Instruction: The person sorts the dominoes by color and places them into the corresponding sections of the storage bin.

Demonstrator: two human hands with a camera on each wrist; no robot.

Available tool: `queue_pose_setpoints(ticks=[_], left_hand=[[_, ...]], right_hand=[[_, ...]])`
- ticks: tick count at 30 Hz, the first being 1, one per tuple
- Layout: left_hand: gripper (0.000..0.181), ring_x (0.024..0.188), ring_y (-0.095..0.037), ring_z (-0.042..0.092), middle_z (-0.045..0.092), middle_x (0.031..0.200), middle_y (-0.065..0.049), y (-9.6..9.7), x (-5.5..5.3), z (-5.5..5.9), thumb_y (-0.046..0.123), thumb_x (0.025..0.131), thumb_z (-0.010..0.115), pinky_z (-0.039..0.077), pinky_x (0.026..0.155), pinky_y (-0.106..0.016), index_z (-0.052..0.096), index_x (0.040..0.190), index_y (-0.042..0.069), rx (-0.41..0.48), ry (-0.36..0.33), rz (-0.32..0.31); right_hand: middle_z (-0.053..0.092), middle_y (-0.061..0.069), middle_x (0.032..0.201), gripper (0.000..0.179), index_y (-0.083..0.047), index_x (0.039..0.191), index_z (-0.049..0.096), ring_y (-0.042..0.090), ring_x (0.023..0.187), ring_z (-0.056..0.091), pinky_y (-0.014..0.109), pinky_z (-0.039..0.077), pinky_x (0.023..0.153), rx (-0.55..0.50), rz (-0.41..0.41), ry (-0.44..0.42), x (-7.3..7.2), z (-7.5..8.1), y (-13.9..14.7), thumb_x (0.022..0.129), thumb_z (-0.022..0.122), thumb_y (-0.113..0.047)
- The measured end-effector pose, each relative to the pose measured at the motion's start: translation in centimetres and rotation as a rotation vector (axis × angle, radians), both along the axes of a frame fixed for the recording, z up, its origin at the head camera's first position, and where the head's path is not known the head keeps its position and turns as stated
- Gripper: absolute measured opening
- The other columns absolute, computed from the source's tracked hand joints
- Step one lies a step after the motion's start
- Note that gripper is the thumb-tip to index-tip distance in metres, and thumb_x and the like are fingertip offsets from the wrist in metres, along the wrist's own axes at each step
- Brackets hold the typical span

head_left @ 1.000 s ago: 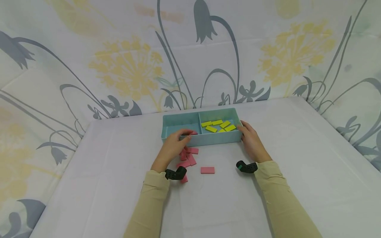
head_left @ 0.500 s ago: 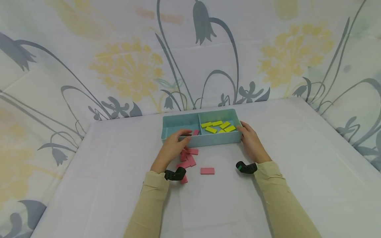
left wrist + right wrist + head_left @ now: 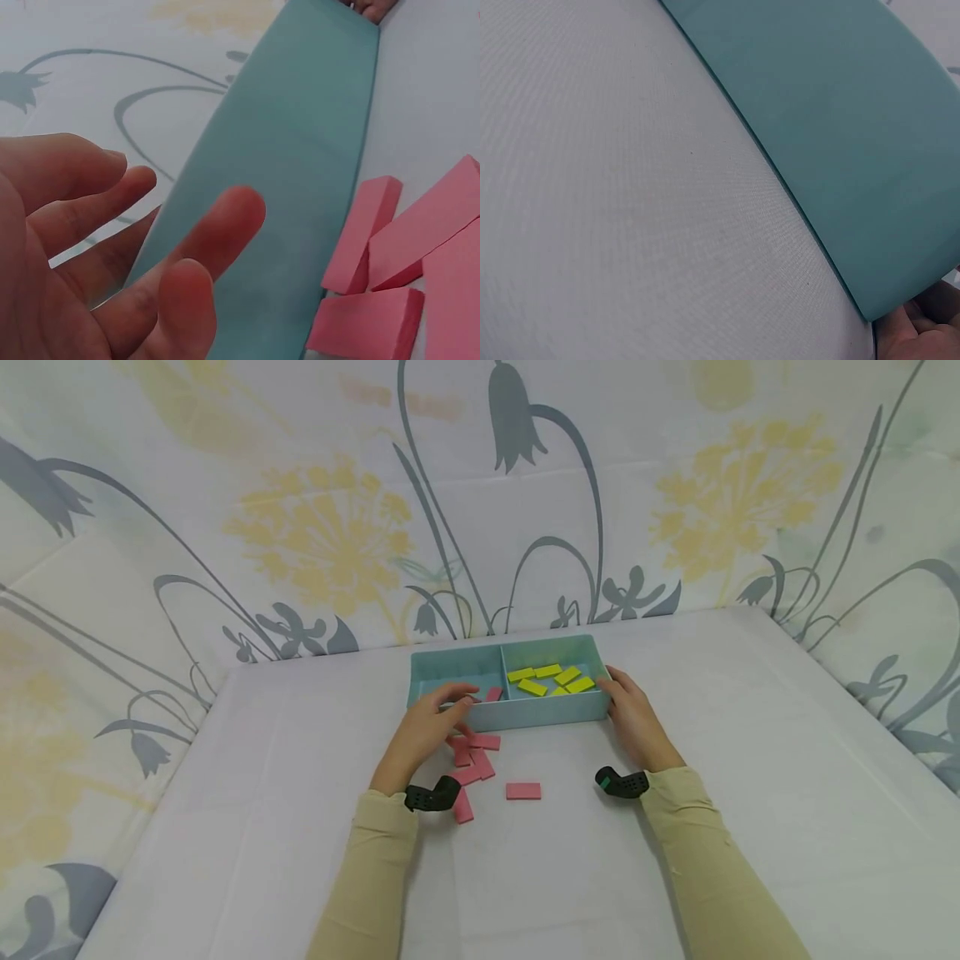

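Observation:
A pale teal box with two compartments stands on the table. My left hand is over the front wall of its left compartment. In the left wrist view the left fingers are spread and loosely bent, holding nothing. One pink block lies in that compartment beside the divider. Yellow blocks lie in the right compartment. My right hand grips the box's right end at the front corner. Only a bit of it shows in the right wrist view, below the box corner.
Several flat pink blocks lie in a loose pile in front of the box, below my left hand. A single pink block is apart to their right. White cloth covers the table, and a flowered cloth hangs behind.
My left hand has let go of a pink block, which now lies in the left compartment. It has since shifted slightly left and back toward me. My right hand stays put.

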State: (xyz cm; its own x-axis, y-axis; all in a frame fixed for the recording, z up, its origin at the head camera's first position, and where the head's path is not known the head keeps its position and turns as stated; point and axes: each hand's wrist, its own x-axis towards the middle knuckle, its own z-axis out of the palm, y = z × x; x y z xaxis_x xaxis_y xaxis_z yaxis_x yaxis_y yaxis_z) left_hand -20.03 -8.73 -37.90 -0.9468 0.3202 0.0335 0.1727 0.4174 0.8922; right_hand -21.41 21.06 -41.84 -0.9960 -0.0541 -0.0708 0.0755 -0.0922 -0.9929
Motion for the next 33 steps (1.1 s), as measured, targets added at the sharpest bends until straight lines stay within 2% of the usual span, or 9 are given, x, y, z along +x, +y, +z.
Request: queue_pose_setpoints(ticks=[9,17,21,27,33], left_hand=[[0.033,0.074,-0.023,0.063,0.06,0.108,-0.002,-0.6,-0.2,0.6,0.029,0.092,0.049,0.05,0.061,-0.034,0.054,0.12,0.013,0.101,-0.022,0.001],[0.026,0.083,-0.03,0.062,0.059,0.108,-0.01,-0.9,0.4,1.9,0.022,0.093,0.048,0.047,0.07,-0.042,0.055,0.116,0.013,0.163,-0.076,-0.05],[0.025,0.085,-0.026,0.061,0.061,0.103,-0.009,-1.1,0.1,1.7,0.026,0.092,0.049,0.048,0.072,-0.041,0.059,0.111,0.014,0.134,-0.096,-0.072],[0.025,0.088,-0.025,0.059,0.063,0.098,-0.005,-1.6,-0.1,1.0,0.03,0.092,0.049,0.048,0.072,-0.035,0.063,0.107,0.017,0.017,-0.11,-0.11],[0.025,0.089,-0.025,0.06,0.063,0.097,-0.004,-1.8,0.1,1.2,0.028,0.092,0.047,0.047,0.073,-0.034,0.062,0.108,0.017,-0.065,-0.108,-0.131]], right_hand=[[0.009,0.007,0.147,0.056,-0.007,0.142,0.014,0.016,0.133,0.012,0.033,0.013,0.107,0.004,0.003,0.0,0.0,0.0,0.0,0.096,0.036,-0.029],[0.009,0.004,0.147,0.057,-0.009,0.143,0.015,0.013,0.133,0.012,0.03,0.014,0.106,-0.001,-0.004,-0.022,-0.1,0.1,0.1,0.096,0.038,-0.03],[0.008,0.005,0.147,0.057,-0.008,0.143,0.014,0.014,0.133,0.011,0.031,0.014,0.106,0.0,-0.005,-0.015,-0.1,0.1,0.1,0.096,0.038,-0.031],[0.01,0.007,0.147,0.056,-0.006,0.142,0.014,0.016,0.133,0.013,0.033,0.014,0.106,-0.012,0.01,0.003,0.0,0.0,0.0,0.096,0.037,-0.028],[0.01,0.007,0.147,0.055,-0.006,0.142,0.014,0.016,0.133,0.013,0.032,0.014,0.106,-0.018,0.003,0.003,0.1,0.0,0.0,0.096,0.036,-0.027]])
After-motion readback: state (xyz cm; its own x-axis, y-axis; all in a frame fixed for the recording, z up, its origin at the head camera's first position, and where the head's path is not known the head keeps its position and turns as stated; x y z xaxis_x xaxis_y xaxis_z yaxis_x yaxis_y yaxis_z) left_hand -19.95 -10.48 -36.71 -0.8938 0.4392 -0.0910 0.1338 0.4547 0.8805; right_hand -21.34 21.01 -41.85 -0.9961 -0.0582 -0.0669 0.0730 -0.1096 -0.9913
